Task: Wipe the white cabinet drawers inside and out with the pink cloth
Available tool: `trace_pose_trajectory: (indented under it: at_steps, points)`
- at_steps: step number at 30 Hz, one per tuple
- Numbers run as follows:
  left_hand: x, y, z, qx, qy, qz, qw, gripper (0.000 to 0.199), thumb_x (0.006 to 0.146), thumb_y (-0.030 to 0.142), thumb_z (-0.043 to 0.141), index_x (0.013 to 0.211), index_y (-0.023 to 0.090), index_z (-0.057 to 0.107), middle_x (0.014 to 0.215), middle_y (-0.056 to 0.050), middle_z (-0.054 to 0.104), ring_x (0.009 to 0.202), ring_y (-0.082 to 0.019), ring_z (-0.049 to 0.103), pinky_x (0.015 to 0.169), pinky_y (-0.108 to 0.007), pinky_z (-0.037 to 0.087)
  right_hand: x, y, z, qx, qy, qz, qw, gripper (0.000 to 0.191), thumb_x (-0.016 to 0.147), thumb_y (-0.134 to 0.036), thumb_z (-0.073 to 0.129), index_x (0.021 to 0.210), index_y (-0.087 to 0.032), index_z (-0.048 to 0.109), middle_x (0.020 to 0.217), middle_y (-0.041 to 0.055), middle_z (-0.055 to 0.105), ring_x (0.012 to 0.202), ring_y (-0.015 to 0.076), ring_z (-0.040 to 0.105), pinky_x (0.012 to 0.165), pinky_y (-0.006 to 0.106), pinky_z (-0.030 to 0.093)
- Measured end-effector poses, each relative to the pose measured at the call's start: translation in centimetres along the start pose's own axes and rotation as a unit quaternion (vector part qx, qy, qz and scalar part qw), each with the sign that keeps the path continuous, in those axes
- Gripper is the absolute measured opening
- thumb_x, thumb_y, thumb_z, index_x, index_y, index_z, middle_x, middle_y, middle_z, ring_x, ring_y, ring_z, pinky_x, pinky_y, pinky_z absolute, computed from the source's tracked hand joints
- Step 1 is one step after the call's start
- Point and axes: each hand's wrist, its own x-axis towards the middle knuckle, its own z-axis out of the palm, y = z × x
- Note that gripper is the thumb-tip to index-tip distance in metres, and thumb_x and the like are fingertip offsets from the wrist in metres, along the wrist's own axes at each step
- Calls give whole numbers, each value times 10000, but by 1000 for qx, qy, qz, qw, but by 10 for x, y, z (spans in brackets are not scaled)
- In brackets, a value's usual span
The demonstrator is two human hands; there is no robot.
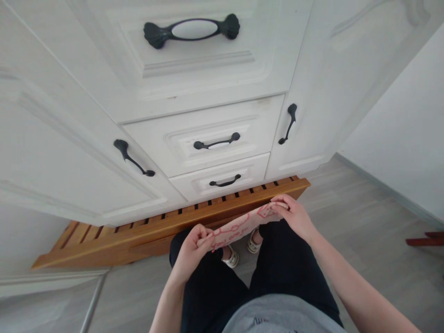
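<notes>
A pale pink cloth (pixel 239 226) with red lettering and line patterns is stretched between my two hands, above my knees. My left hand (pixel 196 247) pinches its left end between thumb and fingers. At the cloth's right end, my right hand (pixel 291 215) is closed on the other corner, a little higher in the view. The fabric hangs as a narrow strip, seen at a steep angle, so most of its print is hard to read.
White cabinet drawers (pixel 218 138) with black handles (pixel 225 181) stand in front. A slatted wooden bench (pixel 138 236) runs along their base, close beyond my hands. Dark red wooden legs (pixel 425 240) show at the right edge, above the grey floor (pixel 374 231).
</notes>
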Motion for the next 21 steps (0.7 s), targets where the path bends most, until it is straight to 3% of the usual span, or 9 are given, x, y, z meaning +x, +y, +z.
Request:
trace_pose_trajectory:
  at_steps: [2,4,7,10,12,15,18,21]
  points:
    - [-1,2,-4,17,7,10,1000,342,869,373,774,796,232,471,860,22,636,803,-146,544,732,-255,431,2,-1,-5,-10,20,23,999,299,820,-499,660,945,-230,698,949,49,734,903,238,660,858,372,505]
    - [-1,3,-8,19,13,13,1000,277,829,338,808,914,234,566,834,41,595,792,-147,535,725,-253,429,5,-2,-10,-11,3,26,1000,312,822,-522,641,920,-228,676,895,36,717,855,229,646,819,359,497]
    - [3,2,-11,21,-21,-18,999,401,806,339,823,1157,240,656,815,38,611,759,-161,551,707,-260,433,12,1,-10,-13,-37,13,999,328,892,-552,559,922,-236,638,861,23,692,839,218,634,808,346,490]
    - [12,-2,-5,81,-20,-30,996,214,796,349,825,938,200,766,832,-24,689,801,-197,599,735,-274,441,26,12,2,-58,-39,24,997,303,910,-536,530,895,-239,589,857,39,687,865,239,642,836,368,483]
    - [19,-5,6,89,29,-26,995,204,764,351,850,716,194,729,726,-9,653,732,-179,556,680,-256,396,33,20,16,-86,-25,48,995,263,897,-505,539,845,-247,539,819,47,675,852,256,645,827,381,478]
    - [22,-7,34,-11,94,-43,995,311,725,373,886,636,203,640,607,49,534,620,-134,437,597,-239,306,28,19,44,-61,11,76,995,241,910,-486,527,832,-262,489,794,48,661,836,263,648,815,383,479]
    - [17,-8,70,-69,106,-52,991,317,795,466,829,740,208,652,665,39,592,626,-129,472,605,-240,341,-1,0,79,33,17,79,996,266,935,-526,532,896,-264,501,842,48,676,833,254,648,817,377,490]
    - [12,-7,102,-174,112,-71,976,338,845,539,769,946,220,725,949,-29,718,835,-174,616,743,-264,462,-36,-23,113,146,-42,75,986,267,938,-509,575,1011,-257,528,975,59,705,903,245,667,853,378,512]
